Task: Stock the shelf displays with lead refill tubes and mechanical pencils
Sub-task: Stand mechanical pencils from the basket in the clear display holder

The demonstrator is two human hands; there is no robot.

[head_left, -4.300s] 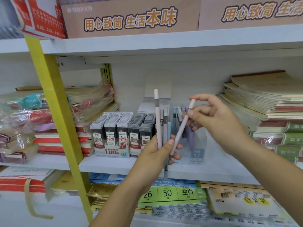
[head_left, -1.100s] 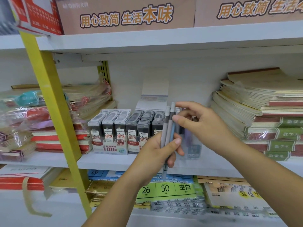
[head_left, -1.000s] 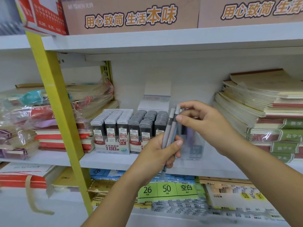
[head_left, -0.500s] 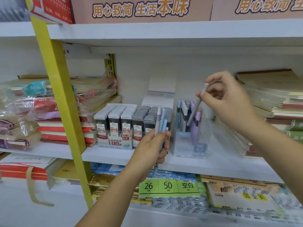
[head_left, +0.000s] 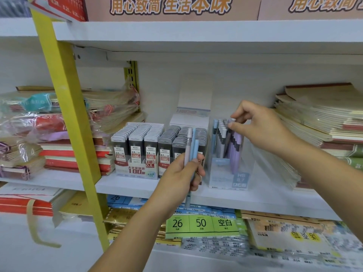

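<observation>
My left hand grips a small bunch of mechanical pencils, pink and light blue, upright in front of the middle shelf. My right hand pinches the top of a grey pencil that stands inside the clear pencil display box among blue, grey and purple pencils. Left of that box stands the lead refill display, with rows of dark refill tubes labelled 0.5 and 0.7.
A yellow upright post crosses the left side. Stacked notebooks lie on the right and wrapped notebook bundles on the left. The white shelf board carries the displays. A lower shelf holds paper packs with a green label.
My right hand took a grey pencil from the bunch in my left hand, lifted it up and right, then lowered it into the clear display box. The left hand's bunch is smaller.
</observation>
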